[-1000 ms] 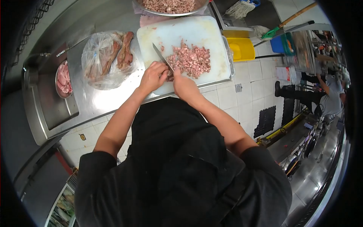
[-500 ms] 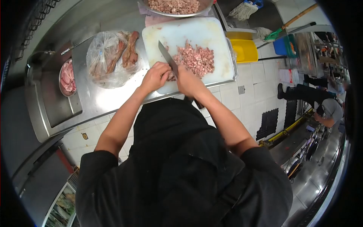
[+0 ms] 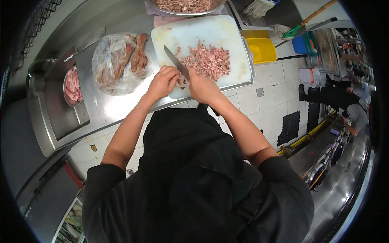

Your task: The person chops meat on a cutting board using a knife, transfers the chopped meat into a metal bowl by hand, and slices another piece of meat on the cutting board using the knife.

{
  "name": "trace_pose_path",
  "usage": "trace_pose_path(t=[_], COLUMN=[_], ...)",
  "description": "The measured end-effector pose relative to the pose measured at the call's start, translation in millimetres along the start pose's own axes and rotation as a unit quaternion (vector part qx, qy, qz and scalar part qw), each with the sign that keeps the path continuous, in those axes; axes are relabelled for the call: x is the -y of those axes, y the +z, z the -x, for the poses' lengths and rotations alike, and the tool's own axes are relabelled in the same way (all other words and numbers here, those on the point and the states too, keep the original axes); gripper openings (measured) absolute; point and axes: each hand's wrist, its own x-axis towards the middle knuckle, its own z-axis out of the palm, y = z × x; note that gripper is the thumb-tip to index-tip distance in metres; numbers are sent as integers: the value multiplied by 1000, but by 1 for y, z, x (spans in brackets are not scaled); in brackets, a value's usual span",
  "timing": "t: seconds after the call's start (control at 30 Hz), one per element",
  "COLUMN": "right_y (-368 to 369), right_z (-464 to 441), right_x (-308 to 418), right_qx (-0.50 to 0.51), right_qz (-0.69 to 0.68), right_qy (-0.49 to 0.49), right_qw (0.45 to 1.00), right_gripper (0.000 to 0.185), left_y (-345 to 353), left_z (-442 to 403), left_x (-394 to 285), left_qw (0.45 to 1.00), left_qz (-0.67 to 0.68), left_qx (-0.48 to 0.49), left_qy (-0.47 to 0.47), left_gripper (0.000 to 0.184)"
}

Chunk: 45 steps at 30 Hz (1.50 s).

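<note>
My right hand (image 3: 203,87) grips a kitchen knife (image 3: 175,60), its blade pointing away and to the left over the white cutting board (image 3: 182,30). To the right of the blade lies a pile of chopped meat (image 3: 208,60). My left hand (image 3: 163,82) is at the board's near left edge, fingers curled and closed, with the fingertips against small meat pieces (image 3: 181,82) beside the blade. How much meat those fingers pin down is partly hidden.
Left of the board, a plastic bag (image 3: 107,60) holds large meat pieces (image 3: 139,54). A metal bowl of chopped meat (image 3: 186,6) stands behind. Raw meat (image 3: 73,84) fills a bowl in the sink. A yellow container (image 3: 263,50) is at right; another person (image 3: 356,109) stands farther off.
The knife has shifted slightly left, its tip now farther left on the board. My left hand has moved a little left, leaving a wider gap to the blade.
</note>
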Motion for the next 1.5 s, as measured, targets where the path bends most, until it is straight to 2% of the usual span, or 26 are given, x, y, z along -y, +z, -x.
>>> trace_pose_path(t=[0.07,0.13,0.27,0.33,0.4,0.47,0.53,0.6,0.67,0.7,0.8,0.93,1.03,1.13,1.27,1.33,1.5], right_y=[3,16,21,-2,21,52,45,37,29,25,24,20,14,6,-5,-8,-16], right_z=[9,12,-15,-11,-4,-8,-24,-32,-31,-24,-15,-9,-5,-3,6,11,24], right_x=[8,14,5,12,5,0,-8,-27,-42,-44,-54,-52,-47,-44,-31,-25,-5], right_qx=[36,24,3,22,33,-25,-32,-34,-56,-62,-72,-62,-50,-36,-16,-1,17], right_qz=[13,20,-10,-19,-10,-14,-48,-102,-55,-49,-37,-1,27,38,37,40,41], right_qy=[7,51,41,25,29,44,35,-17,-59,-40,-19,7,14,20,25,28,45], right_qw=[999,998,999,999,999,999,998,994,995,996,997,998,998,998,999,999,998], right_gripper=[26,25,26,23,23,22,22,25,29,29,25,21,22,22,24,25,26], left_y=[-1,0,-1,1,0,0,-3,-10,-20,-27,-25,7,27,27,11,9,17], left_z=[0,1,2,5,5,4,1,8,4,6,12,6,-1,-4,2,5,-3], left_x=[1,4,6,8,9,7,8,7,2,-6,-2,-1,-8,-11,-23,-27,-15], left_qw=[999,999,999,999,999,999,999,998,995,993,991,996,999,998,997,999,998], left_qz=[-2,-7,1,0,-3,-13,-1,9,4,-3,-8,-1,-26,-9,26,-39,-28], left_qx=[49,50,36,40,36,29,44,69,101,121,135,89,20,31,37,17,42], left_qy=[3,1,20,16,13,17,9,1,18,4,-16,-21,-17,-62,-62,8,38], left_gripper=[14,15,17,17,17,16,17,19,26,34,40,37,30,35,36,34,29])
